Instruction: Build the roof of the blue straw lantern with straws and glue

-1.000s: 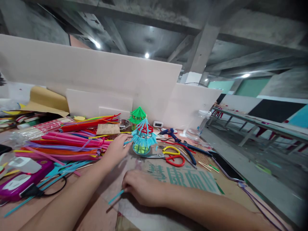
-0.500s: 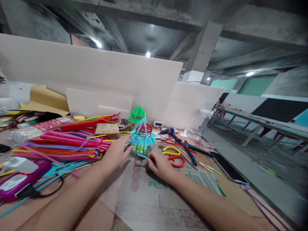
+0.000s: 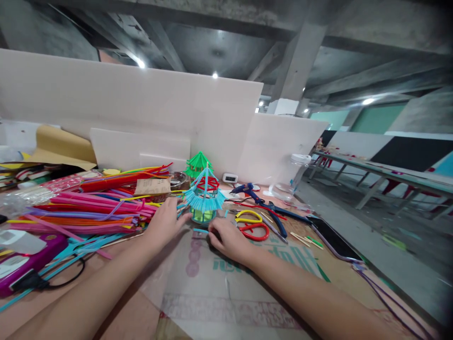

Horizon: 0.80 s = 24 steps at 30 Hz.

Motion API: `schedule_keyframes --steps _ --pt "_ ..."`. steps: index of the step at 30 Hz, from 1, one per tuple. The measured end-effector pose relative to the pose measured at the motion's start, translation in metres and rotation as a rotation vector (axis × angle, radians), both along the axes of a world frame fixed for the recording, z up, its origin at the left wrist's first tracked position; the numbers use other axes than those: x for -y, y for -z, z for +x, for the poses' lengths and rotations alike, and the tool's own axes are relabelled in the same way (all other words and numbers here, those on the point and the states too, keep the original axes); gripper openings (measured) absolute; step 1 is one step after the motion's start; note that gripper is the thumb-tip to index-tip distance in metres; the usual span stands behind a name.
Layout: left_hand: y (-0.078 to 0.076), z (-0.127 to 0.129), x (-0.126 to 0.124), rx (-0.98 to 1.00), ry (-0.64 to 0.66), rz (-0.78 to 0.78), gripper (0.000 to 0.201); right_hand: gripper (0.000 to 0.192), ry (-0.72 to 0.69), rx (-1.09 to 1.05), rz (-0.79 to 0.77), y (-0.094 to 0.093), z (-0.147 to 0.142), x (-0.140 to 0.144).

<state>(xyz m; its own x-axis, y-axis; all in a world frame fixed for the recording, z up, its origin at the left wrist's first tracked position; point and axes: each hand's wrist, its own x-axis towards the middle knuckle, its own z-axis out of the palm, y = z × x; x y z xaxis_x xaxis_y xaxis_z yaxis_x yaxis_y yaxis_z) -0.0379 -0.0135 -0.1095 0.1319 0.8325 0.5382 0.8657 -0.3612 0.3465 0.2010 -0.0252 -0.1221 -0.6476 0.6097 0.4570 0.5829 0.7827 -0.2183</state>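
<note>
The right fingers (image 3: 216, 229) pinch a blue strip (image 3: 200, 231).

Two hands (image 3: 162, 225), two pavilion models (image 3: 202, 202), one phone (image 3: 334, 238)

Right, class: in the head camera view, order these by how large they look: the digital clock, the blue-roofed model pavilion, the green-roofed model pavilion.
1. Blue-roofed model pavilion
2. Green-roofed model pavilion, judged by its visible part, since the blue-roofed one partly hides it
3. Digital clock
</note>
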Motion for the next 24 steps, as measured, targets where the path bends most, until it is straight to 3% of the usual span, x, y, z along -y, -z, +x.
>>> schedule_keyframes --steps 6,13,19,24 --pt "0.018 0.009 -0.002 -0.046 0.108 -0.054 0.043 0.003 -0.012 -0.01 0.018 -0.001 0.001 0.002" --pt "0.042 0.024 -0.001 0.039 0.26 -0.055 0.049 0.005 0.132 -0.01 0.02 -0.002 0.007 -0.002" --pt "0.039 0.029 0.006 0.077 0.246 -0.09 0.051 0.007 0.208 -0.028 -0.026 0.001 0.008 -0.007" --pt "0.031 0.031 0.012 0.054 0.259 -0.16 0.043 0.006 0.16 -0.026 -0.09 0.003 0.007 -0.009"
